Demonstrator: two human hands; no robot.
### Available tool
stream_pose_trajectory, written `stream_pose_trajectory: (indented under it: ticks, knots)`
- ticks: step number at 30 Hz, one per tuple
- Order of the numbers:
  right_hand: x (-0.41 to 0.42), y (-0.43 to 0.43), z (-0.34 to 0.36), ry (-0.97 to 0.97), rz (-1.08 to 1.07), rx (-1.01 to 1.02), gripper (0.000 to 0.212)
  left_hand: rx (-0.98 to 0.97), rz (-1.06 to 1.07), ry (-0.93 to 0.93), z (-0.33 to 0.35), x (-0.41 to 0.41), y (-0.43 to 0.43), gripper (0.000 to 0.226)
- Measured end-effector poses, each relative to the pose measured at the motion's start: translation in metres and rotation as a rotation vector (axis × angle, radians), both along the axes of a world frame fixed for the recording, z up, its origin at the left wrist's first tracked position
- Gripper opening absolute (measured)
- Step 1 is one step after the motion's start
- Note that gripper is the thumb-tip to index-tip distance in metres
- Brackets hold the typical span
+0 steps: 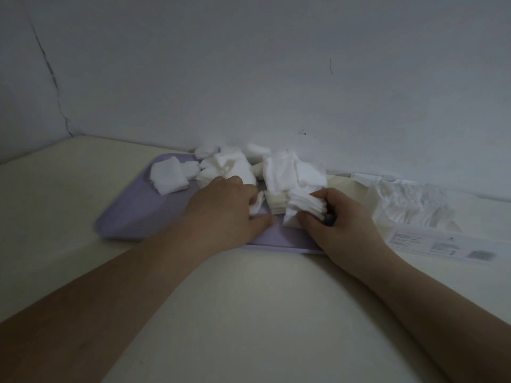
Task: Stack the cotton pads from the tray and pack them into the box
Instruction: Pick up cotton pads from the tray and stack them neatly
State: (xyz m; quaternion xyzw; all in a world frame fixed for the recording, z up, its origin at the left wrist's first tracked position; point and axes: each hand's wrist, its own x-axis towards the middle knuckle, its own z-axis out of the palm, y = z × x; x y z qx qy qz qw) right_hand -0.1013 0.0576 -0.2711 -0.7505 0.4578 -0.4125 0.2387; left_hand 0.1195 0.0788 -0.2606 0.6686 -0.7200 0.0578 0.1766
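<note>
A lilac tray (132,214) lies on the pale table and carries a loose heap of white cotton pads (293,170). A small separate bunch of pads (168,175) sits at the tray's far left. My right hand (343,217) grips a neat stack of pads (307,204) on its edge at the tray's near right. My left hand (229,214) lies on the tray beside that stack and pinches a single pad (258,204) with its fingertips. The white box (409,214) stands to the right of the tray with pads inside it.
A grey wall rises directly behind the tray and box. The pale table (262,299) stretches toward me between my forearms and out to the left. The box's printed flap (442,244) lies flat toward the near right.
</note>
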Motion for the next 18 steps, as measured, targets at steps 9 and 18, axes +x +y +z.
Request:
stream_pose_trajectory:
  ticks: [9, 18]
  knots:
    - [-0.001, 0.001, 0.002, -0.013, 0.006, 0.014, 0.010, -0.128, -0.064, 0.129, 0.014, 0.004, 0.000, 0.010]
    - [-0.002, -0.001, 0.004, -0.071, -0.024, 0.068, 0.015, 0.364, -0.353, 1.385, 0.034, -0.004, 0.003, 0.041]
